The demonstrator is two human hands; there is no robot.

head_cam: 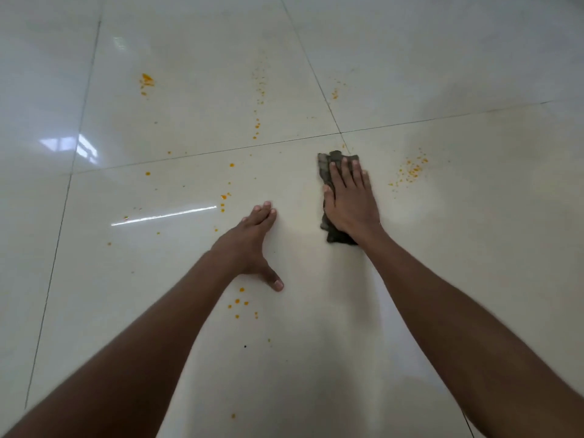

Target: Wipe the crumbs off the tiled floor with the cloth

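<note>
Right hand (350, 200) spread flat on the dark cloth (328, 172), pressing it to the tiled floor (442, 279) just short of the grout crossing, for even pressure. Left hand (252, 238) splayed, braced on tile, holding nothing. Orange crumbs (410, 170) scattered both sides, unwiped.

No legible text, labels, brands, numbers or signs, tiled floor (442, 279) plain, cloth (328, 197) unmarked

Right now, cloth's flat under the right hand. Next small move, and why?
Probably slide the cloth rightward under the right hand into the orange crumb patch beside it: that cluster lies nearest and unwiped. The left hand rests flat on the tiled floor, bracing.
</note>
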